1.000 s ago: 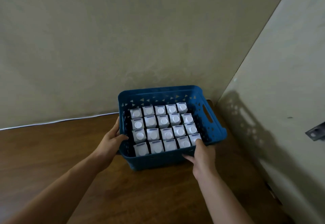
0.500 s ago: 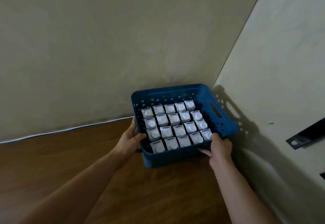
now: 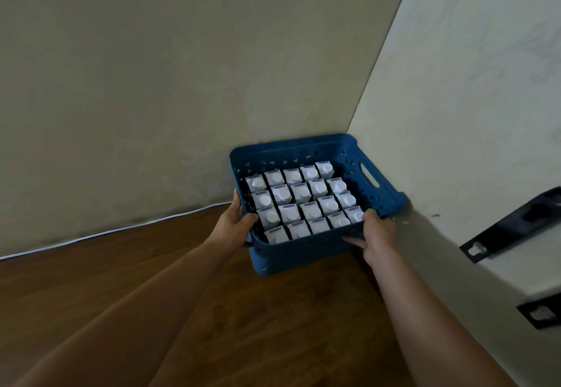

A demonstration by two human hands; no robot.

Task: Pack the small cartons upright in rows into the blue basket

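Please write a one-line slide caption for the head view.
Both hands, left hand and right hand, grip the blue basket of upright small cartons in a wall corner.

Carton (image 3: 304, 193) labels are too small to read, and both forearms run out of the bottom edge. The black brackets (image 3: 513, 226) get cropped on the right.

The blue basket (image 3: 306, 253) sits on the wooden desk (image 3: 182, 310) pushed into the corner where two walls meet, its right rim touching the side wall. It is a low plastic crate with small cut-out holes and an oval handle slot in its right wall. The small cartons (image 3: 303, 201) stand upright inside (white tops with round caps), packed tightly in four rows of five.
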